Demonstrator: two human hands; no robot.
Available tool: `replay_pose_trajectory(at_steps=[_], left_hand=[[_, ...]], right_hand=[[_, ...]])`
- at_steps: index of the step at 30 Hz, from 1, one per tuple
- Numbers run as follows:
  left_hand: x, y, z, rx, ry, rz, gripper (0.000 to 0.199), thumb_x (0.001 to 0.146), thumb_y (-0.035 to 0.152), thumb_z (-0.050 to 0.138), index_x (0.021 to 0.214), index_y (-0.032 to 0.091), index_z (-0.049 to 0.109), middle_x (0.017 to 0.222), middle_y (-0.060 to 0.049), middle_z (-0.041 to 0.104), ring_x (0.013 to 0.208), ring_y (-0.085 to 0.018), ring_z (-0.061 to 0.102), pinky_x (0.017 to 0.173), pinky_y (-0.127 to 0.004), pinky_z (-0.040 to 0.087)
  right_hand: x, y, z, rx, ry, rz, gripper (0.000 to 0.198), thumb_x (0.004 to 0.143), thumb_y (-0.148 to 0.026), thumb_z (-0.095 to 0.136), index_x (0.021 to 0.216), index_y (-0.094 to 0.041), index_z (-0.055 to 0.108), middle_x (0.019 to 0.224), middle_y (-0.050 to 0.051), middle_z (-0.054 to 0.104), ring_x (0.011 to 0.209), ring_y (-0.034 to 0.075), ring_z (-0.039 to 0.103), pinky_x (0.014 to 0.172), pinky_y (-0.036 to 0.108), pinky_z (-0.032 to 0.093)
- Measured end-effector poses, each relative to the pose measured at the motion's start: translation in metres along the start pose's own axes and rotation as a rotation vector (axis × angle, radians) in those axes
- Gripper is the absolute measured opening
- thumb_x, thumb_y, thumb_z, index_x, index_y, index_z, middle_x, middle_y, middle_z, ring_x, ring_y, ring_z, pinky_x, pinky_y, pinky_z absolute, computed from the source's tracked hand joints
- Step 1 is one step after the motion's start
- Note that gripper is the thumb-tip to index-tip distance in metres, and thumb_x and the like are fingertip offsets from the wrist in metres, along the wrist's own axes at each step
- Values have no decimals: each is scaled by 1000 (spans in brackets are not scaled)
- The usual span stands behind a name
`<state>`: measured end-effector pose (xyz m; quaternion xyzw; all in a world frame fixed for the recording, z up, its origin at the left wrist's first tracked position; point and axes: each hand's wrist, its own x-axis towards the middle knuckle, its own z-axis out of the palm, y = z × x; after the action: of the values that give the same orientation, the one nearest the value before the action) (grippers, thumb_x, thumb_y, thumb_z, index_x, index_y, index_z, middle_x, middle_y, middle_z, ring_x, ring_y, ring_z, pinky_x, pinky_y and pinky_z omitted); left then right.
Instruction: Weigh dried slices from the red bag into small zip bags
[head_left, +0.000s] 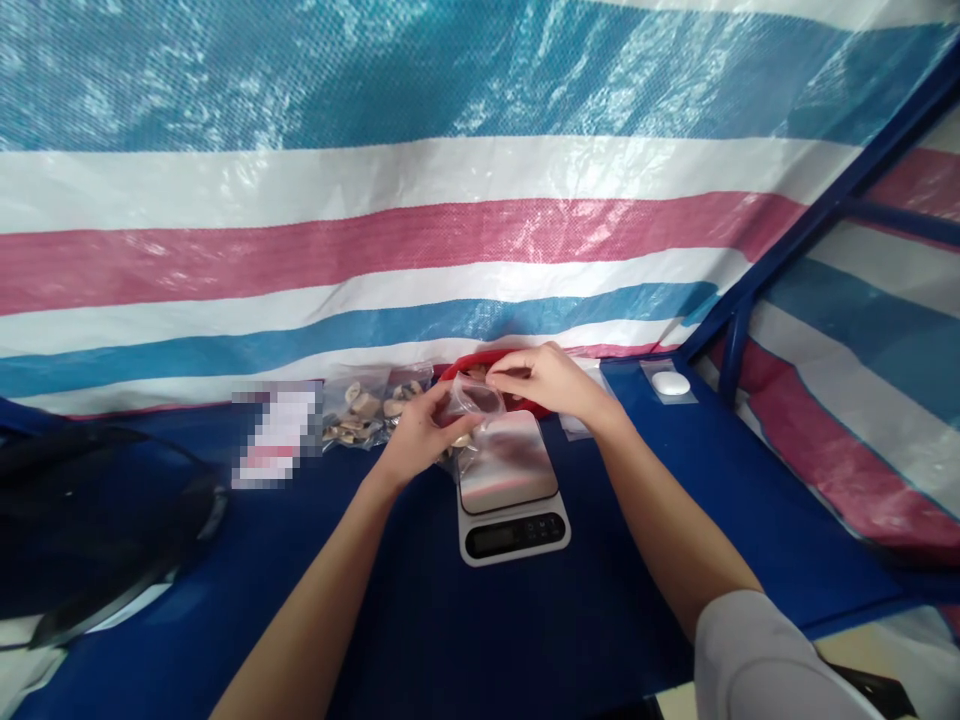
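My left hand grips a clear plastic bag, its mouth held open toward the right. A few pale brown pieces show in the lower part of the bag, beside the scale. My right hand is at the bag's mouth, over a red basin. Its thumb and fingertips are pinched together; anything between them is too small to make out. Brownish pieces lie in the basin, partly hidden by my hands. Just below the bag stands a white kitchen scale with a shiny metal plate and a dark display.
Filled clear bags of brown, dried-looking slices lie left of my left hand. A blurred-out printed card is farther left, near a black round object. A white oval object rests at right on the blue table. Striped sheeting hangs behind.
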<state>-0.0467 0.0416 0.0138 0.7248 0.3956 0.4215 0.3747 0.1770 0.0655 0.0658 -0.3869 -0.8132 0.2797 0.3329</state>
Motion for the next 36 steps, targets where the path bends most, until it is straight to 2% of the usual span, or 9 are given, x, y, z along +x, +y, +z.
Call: replay_pose_trajectory(at_steps=[4, 7, 10, 13, 18, 21, 26, 30, 36], left_hand=[[1, -4, 4, 51, 39, -21, 45, 84, 43, 74, 120, 17, 68, 104, -8, 75, 94, -25, 71, 84, -34, 57], [1, -7, 7, 71, 37, -15, 46, 84, 44, 74, 120, 16, 68, 100, -7, 75, 91, -24, 69, 81, -34, 56], [1, -9, 8, 131, 40, -29, 52, 83, 46, 74, 124, 16, 66, 88, -4, 73, 77, -21, 67, 73, -32, 55], [-1, -10, 8, 211, 58, -20, 62, 80, 48, 76, 131, 15, 64, 86, -4, 73, 69, -20, 65, 67, -31, 54], [-8, -9, 8, 279, 87, 106, 63, 83, 46, 75, 139, 19, 61, 128, -14, 69, 106, -29, 70, 89, -41, 58], [-17, -10, 9, 313, 121, 147, 57, 86, 44, 72, 137, 19, 62, 137, -15, 65, 122, -31, 64, 105, -47, 52], [-35, -12, 13, 388, 118, 189, 46, 91, 41, 67, 133, 22, 66, 137, -13, 66, 125, -29, 64, 112, -50, 48], [-45, -12, 21, 421, 62, 206, 42, 94, 41, 63, 131, 22, 67, 136, -12, 67, 124, -27, 65, 112, -47, 49], [-51, -17, 38, 514, 70, 165, 47, 93, 45, 63, 131, 18, 67, 137, -16, 65, 127, -32, 62, 113, -50, 47]], right_hand=[[-2, -9, 0, -20, 16, -105, 22, 93, -37, 66, 94, -21, 81, 85, 2, 76, 73, 15, 65, 68, 27, 46], [-2, -13, 6, -104, -54, -100, 18, 91, -35, 69, 90, -21, 81, 77, 1, 74, 67, 13, 61, 66, 27, 43], [-1, -12, 10, -177, -96, -88, 17, 90, -27, 68, 80, -21, 80, 70, -1, 71, 60, 11, 55, 63, 27, 40], [0, -5, 9, -98, -82, -59, 15, 89, -25, 68, 81, -20, 80, 75, 0, 73, 65, 12, 59, 66, 27, 43], [-6, 14, 1, 271, -77, 41, 20, 84, -35, 74, 91, -18, 80, 84, 3, 77, 75, 17, 68, 70, 28, 52], [-17, 25, -1, 433, -31, 154, 28, 77, -41, 80, 90, -16, 79, 84, 5, 76, 71, 16, 68, 65, 28, 55], [-41, 38, -2, 604, 116, 351, 38, 69, -44, 86, 95, -18, 79, 80, 4, 76, 63, 14, 66, 58, 26, 56], [-61, 44, 2, 657, 196, 473, 41, 66, -42, 88, 97, -17, 78, 81, 4, 75, 69, 16, 70, 62, 28, 59], [-77, 58, 14, 688, 294, 480, 42, 62, -40, 89, 94, -18, 73, 84, 2, 73, 75, 18, 72, 59, 26, 60]])
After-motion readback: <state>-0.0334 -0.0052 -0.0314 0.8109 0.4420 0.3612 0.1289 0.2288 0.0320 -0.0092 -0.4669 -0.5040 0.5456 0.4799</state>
